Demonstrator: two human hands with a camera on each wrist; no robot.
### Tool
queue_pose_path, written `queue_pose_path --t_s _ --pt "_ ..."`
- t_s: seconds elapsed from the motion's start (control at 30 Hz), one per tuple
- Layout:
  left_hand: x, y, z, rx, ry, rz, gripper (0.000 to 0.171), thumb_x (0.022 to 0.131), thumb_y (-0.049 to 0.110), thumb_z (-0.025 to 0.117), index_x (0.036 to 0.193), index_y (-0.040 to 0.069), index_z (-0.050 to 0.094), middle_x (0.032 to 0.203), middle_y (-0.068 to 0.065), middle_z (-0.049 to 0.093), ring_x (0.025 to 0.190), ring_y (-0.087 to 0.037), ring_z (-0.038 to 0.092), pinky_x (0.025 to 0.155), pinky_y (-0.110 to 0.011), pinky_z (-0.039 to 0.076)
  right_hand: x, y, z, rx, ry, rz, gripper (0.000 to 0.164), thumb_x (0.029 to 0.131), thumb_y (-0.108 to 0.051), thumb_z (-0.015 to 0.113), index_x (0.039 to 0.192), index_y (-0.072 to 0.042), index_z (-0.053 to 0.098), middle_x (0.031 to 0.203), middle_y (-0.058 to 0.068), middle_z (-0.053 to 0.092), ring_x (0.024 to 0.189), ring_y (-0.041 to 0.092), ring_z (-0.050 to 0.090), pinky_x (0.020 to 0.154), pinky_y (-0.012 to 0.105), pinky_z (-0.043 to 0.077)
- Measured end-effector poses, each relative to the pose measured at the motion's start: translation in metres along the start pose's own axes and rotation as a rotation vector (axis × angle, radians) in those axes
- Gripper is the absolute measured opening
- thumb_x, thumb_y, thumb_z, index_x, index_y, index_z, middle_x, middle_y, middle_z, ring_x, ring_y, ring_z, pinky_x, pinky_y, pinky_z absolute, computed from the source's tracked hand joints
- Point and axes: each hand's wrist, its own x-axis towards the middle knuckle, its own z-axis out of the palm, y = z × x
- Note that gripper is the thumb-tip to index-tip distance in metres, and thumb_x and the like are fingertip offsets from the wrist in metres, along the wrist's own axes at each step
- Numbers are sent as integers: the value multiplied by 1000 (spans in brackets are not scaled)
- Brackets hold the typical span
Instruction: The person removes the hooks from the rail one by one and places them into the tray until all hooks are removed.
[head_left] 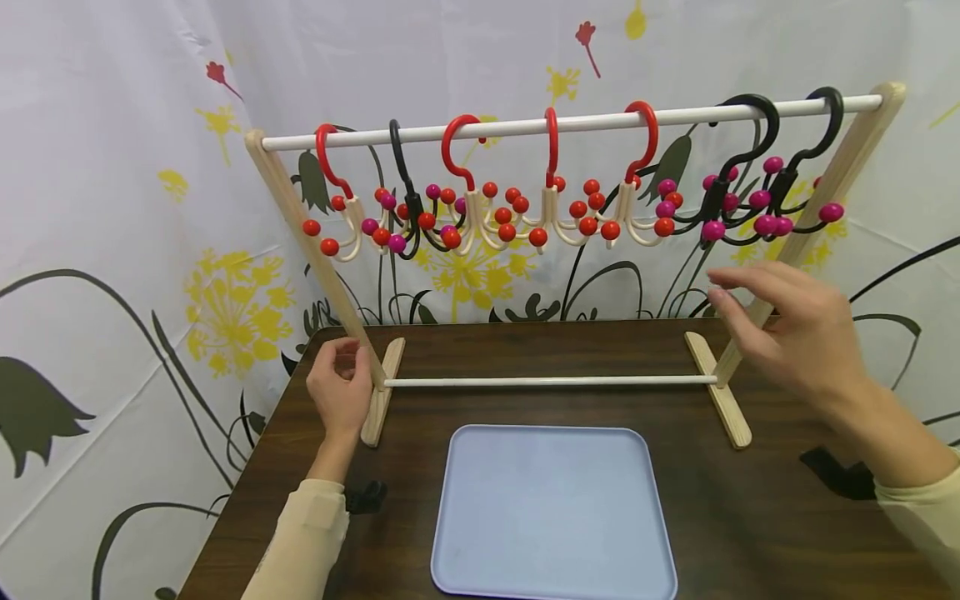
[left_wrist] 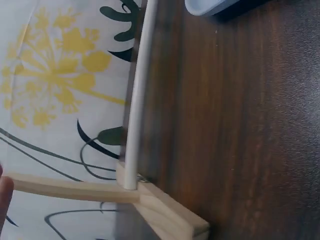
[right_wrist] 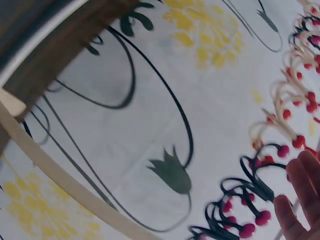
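Several hook hangers hang from the white top rod [head_left: 517,127] of a wooden rack. Some, like the middle red-hooked hanger [head_left: 552,150], have cream prongs tipped with red balls. Others are black, such as the black hanger [head_left: 750,158] at the right with magenta balls. Below the right-hand black hangers, in front of the right upright, my right hand [head_left: 802,329] is raised, thumb and fingers apart and holding nothing. Beside the lower left upright [head_left: 330,279] is my left hand [head_left: 341,387], fingers loosely curled around nothing; whether it touches the wood I cannot tell.
A pale blue tray [head_left: 555,508] lies on the dark wood table [head_left: 780,533] in front of the rack. The rack's white lower rod [head_left: 547,382] joins its two wooden feet, including the right foot [head_left: 723,400]. A flower-patterned curtain [head_left: 120,208] hangs behind.
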Motion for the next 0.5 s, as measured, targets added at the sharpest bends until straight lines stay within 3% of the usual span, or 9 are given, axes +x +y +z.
queue_pose_path --t_s 0.1,0.2,0.3,0.4,0.5 --pt "-1 -8 -2 109 37 -75 14 86 7 68 97 -1 64 88 -11 64 76 -17 61 59 -13 44 13 0 -8 -23 96 47 24 85 -13 71 105 0 74 96 14 72 93 -2 59 78 9 38" --pt "-1 -18 -2 204 -7 -166 24 86 13 69 104 1 59 94 -13 59 83 -24 60 68 -28 44 25 5 -14 -66 184 131 24 85 -14 71 103 1 74 95 18 72 93 -12 53 76 9 35" --pt "-2 -27 0 240 -79 -248 35 86 17 70 114 2 55 102 -15 56 93 -30 57 78 -43 41 37 13 -19 -126 236 237 28 86 -17 69 106 2 74 99 21 71 90 -16 46 72 11 31" --pt "-1 -35 2 241 -141 -266 41 87 20 69 120 2 52 108 -17 53 100 -33 54 85 -48 40 46 20 -24 -203 210 378 36 88 -24 64 115 -1 71 107 21 69 92 -2 54 70 12 27" --pt "0 -39 3 214 -173 -235 44 88 21 70 123 1 51 110 -18 53 102 -34 53 84 -46 42 54 29 -28 -254 110 517 44 91 -28 60 127 -3 65 116 22 67 97 27 64 66 7 26"
